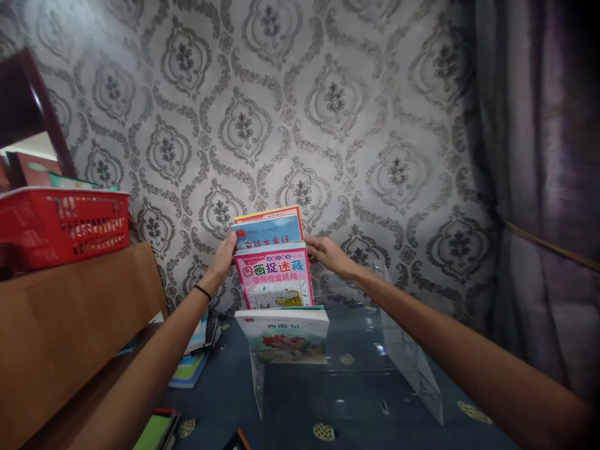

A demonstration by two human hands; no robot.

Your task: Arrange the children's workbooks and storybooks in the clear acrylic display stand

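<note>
A blue book [269, 232] with red Chinese characters stands upright on a clear acrylic tiered rack [412, 362]. My left hand [224, 255], a dark band on its wrist, is closed on the blue book's left edge. My right hand [325, 255] grips the same book near its right edge, its fingertips partly hidden behind it. At the back, an orange-and-yellow edged book [294, 210] shows above the blue one. In front stand a pink book [276, 275] with a yellow cartoon animal and, on the lowest tier, a pale green-white book [290, 340].
On the left, a red plastic basket [89, 225] sits on a wooden cabinet [84, 312]. Books [190, 369] lie beside it on the dark blue patterned cloth [290, 406]. Patterned wallpaper [337, 94] is behind the rack, and a tied curtain [544, 156] hangs at right.
</note>
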